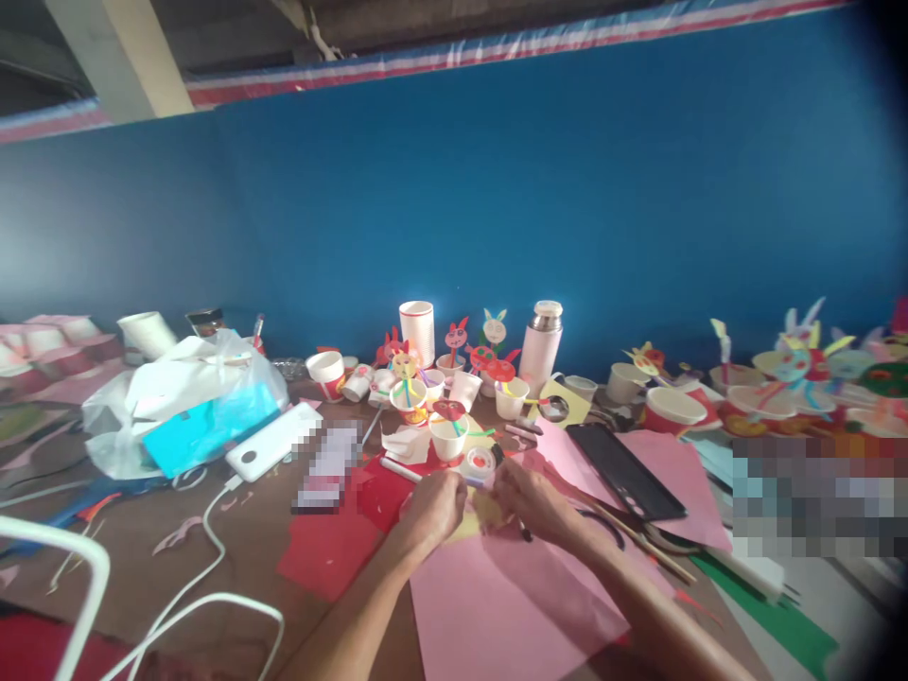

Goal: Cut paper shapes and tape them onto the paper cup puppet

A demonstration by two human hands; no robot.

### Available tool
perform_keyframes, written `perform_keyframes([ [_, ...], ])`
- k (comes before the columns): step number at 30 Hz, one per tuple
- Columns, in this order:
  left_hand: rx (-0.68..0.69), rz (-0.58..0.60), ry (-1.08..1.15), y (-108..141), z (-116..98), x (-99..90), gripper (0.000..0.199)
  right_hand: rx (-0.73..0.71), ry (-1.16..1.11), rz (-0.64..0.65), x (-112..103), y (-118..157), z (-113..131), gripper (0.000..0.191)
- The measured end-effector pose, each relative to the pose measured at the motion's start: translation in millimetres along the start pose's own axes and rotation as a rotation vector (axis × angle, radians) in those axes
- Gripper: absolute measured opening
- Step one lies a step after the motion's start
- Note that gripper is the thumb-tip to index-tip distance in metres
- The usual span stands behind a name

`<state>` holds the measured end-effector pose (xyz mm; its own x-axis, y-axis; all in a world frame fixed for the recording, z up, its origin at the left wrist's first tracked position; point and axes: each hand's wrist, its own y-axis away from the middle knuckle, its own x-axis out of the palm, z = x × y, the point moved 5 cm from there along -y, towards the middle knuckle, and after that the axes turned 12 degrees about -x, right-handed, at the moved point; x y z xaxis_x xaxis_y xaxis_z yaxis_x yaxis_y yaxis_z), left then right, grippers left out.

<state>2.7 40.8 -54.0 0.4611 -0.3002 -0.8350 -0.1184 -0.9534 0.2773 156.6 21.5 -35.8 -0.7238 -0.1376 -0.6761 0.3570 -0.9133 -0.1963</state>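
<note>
My left hand point(436, 503) and my right hand point(531, 497) are close together above the paper, both with curled fingers. Between them runs a short pale-lavender strip or rod point(477, 482), its ends inside my fingers; its exact kind is too blurred to tell. A large pink sheet point(511, 605) lies under my forearms, with a piece of yellow paper point(477, 522) by my fingers. Just beyond my hands are a tape roll point(480, 460) and a paper cup point(448, 441) with a red paper face. A white stick point(401, 470) lies left of my left hand.
Left are red paper point(330, 549), a phone point(330, 463), a white power bank point(273, 442) with cable and a plastic bag point(113, 426). Right, a black phone point(624, 468) rests on pink paper. Decorated cups and a thermos point(541, 352) line the back before a blue partition point(454, 189).
</note>
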Motion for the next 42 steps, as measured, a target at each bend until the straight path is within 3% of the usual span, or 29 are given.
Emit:
perform_keyframes([
  [6, -0.045, -0.030, -0.129, 5, -1, 3.1, 0.018, 0.129, -0.282, 0.020, 5, 0, 2, 0.015],
  [17, -0.079, -0.038, -0.199, 7, 0, 4.8, 0.021, 0.303, -0.429, 0.030, 23, 3, 0, 0.020],
  [27, 0.047, -0.026, 0.016, 22, -7, -12.2, 0.025, 0.313, -0.571, 0.067, 33, 5, -3, 0.023],
  [33, 0.051, 0.012, 0.049, 22, -12, -16.0, 0.018, 0.275, -0.623, 0.032, 30, 4, 0, 0.020],
  [38, 0.070, 0.200, 0.368, 14, -10, -12.7, 0.012, 0.127, -0.581, -0.097, 7, -2, 7, 0.021],
  [42, 0.097, 0.620, 0.771, 14, -15, -7.5, 0.009, -0.056, -0.505, -0.322, -21, -2, 18, 0.023],
])
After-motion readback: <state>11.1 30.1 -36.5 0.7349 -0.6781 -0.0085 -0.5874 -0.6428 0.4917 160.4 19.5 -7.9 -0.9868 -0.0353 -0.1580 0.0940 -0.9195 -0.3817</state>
